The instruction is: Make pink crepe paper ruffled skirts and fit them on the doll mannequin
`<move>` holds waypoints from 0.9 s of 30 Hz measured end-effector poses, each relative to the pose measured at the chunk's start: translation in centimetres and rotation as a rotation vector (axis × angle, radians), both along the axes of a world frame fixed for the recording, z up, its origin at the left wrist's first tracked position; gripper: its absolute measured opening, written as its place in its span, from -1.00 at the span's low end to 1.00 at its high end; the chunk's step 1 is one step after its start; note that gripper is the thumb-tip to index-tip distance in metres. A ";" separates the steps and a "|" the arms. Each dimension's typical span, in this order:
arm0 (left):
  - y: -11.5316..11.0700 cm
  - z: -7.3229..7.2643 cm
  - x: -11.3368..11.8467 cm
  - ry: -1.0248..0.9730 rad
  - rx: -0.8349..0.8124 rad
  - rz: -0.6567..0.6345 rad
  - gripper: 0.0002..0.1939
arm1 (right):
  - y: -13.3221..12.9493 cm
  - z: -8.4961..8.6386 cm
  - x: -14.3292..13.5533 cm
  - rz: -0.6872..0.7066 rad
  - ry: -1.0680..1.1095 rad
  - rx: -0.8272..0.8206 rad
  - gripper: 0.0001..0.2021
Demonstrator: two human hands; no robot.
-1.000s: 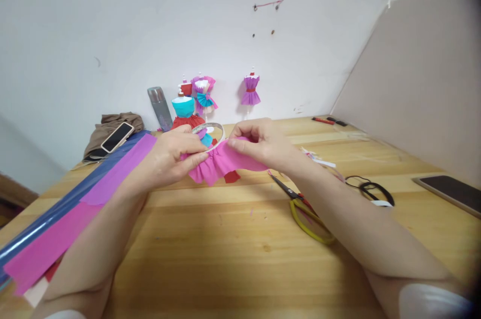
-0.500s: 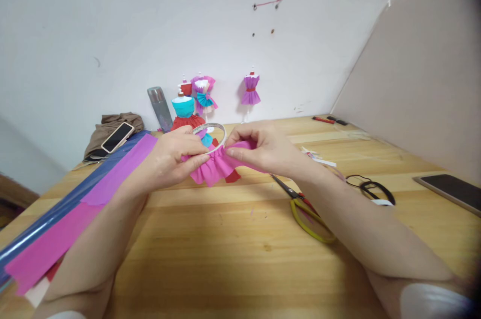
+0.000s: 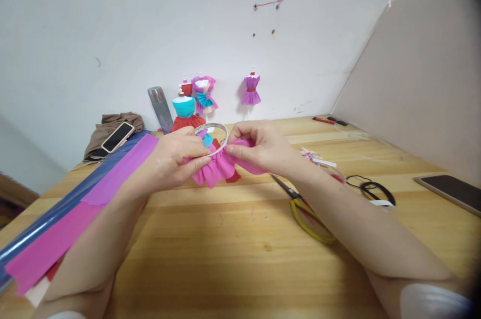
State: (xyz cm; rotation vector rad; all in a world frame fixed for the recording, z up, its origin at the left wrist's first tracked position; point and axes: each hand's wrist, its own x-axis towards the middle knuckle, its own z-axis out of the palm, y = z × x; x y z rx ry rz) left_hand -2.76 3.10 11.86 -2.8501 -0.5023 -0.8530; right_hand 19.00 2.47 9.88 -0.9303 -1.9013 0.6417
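Note:
My left hand [image 3: 180, 155] is closed, its thumb and fingers pinching a thin whitish ring [image 3: 226, 134] together with pink crepe paper [image 3: 210, 174]. The paper is gathered into small ruffles along the near side of the ring and hangs below it. On the other side, my right hand [image 3: 259, 146] pinches the same paper between thumb and fingertips, right against the ring's edge. A smoother stretch of the strip runs under my right palm. Both hands are raised above the wooden table [image 3: 225, 259]. Behind the ring, blue and red pieces show partly.
Yellow-handled scissors [image 3: 310, 224] lie by my right forearm. Several small dress forms in paper dresses, one in purple [image 3: 251, 91], stand at the wall beside a grey bottle [image 3: 160, 108]. Pink and purple paper strips [image 3: 60, 244] lie left; a phone [image 3: 451, 191] and black cord [image 3: 378, 193] right.
Both hands and the ring have shifted very slightly to the right. The grip on the ring and the crepe paper is the same.

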 end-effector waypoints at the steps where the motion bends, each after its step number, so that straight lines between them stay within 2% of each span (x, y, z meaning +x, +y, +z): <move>1: 0.0 0.0 0.0 0.006 0.005 -0.006 -0.73 | 0.0 0.0 0.0 0.001 -0.002 0.000 -0.89; 11: -0.2 0.0 0.3 0.014 -0.017 -0.033 -0.70 | 1.0 -0.9 -0.3 -0.010 0.098 -0.008 -0.82; 16: -0.2 0.4 0.2 0.074 -0.064 -0.101 -0.67 | 1.0 -0.9 0.1 0.166 0.090 -0.010 -0.74; 20: 0.3 0.3 -0.3 0.076 -0.029 0.016 -0.72 | 1.0 -0.4 0.4 0.190 -0.074 0.032 -0.90; 23: 0.9 0.0 -0.9 -0.018 0.022 0.118 -0.77 | 1.1 -0.4 0.4 0.172 -0.048 0.000 -0.88; 27: 1.3 0.2 -1.8 -0.105 0.014 0.129 -0.48 | 1.0 -0.5 0.2 0.183 0.004 -0.054 -0.87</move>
